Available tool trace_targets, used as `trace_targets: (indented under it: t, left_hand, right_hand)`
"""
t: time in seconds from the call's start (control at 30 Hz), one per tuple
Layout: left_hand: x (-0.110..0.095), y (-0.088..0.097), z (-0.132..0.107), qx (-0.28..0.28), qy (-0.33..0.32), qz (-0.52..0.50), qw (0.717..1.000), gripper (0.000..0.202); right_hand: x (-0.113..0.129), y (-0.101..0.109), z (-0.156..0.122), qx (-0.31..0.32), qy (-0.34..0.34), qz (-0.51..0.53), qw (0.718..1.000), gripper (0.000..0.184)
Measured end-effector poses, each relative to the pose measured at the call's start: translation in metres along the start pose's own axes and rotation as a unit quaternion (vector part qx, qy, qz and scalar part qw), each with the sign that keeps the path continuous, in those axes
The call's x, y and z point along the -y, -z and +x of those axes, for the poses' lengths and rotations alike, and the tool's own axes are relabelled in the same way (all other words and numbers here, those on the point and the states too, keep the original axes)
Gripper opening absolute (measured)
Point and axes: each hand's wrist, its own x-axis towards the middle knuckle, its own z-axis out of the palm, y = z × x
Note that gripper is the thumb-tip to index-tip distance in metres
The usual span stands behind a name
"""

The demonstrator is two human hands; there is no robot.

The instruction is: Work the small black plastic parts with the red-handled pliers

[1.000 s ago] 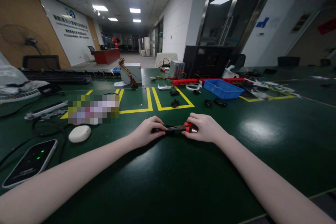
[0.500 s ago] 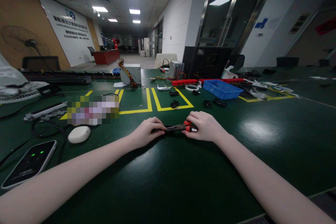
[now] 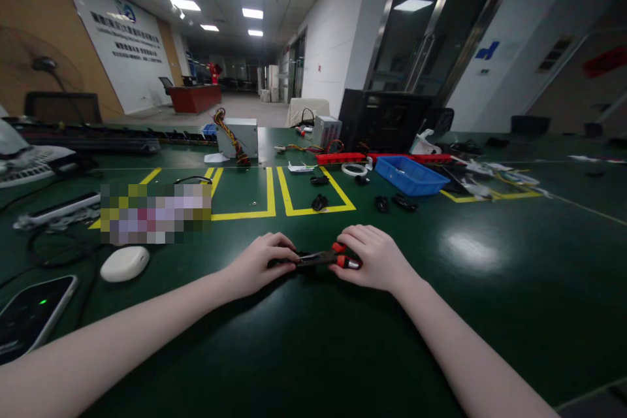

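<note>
Because the dark green glossy table (image 3: 313, 339) is smooth, the small red-handled metal pliers (image 3: 323, 258) lying near the middle could slide if one side pushes harder. The right hand (image 3: 372, 256) curls closed around the red handles; the left hand (image 3: 257, 264) pinches the dark tip end with closed fingers.

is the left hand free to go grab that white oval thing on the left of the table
Probably not at once: the left hand is closed on the nose end of the pliers, whose red handles the right hand grips. Bare green table lies between it and the white oval device.
</note>
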Motion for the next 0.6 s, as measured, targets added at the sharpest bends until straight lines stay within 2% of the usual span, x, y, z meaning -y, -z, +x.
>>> trace_targets:
  t: [0.3, 0.6]
  left_hand:
    - [-0.016, 0.008, 0.001, 0.018, 0.039, -0.013, 0.999, 0.021]
    - [-0.024, 0.014, -0.003, 0.039, 0.048, -0.018, 0.998, 0.031]
  right_hand:
    - [0.005, -0.002, -0.003, -0.028, -0.04, 0.065, 0.997, 0.033]
    - [0.009, -0.001, 0.002, 0.035, -0.111, 0.118, 0.986, 0.039]
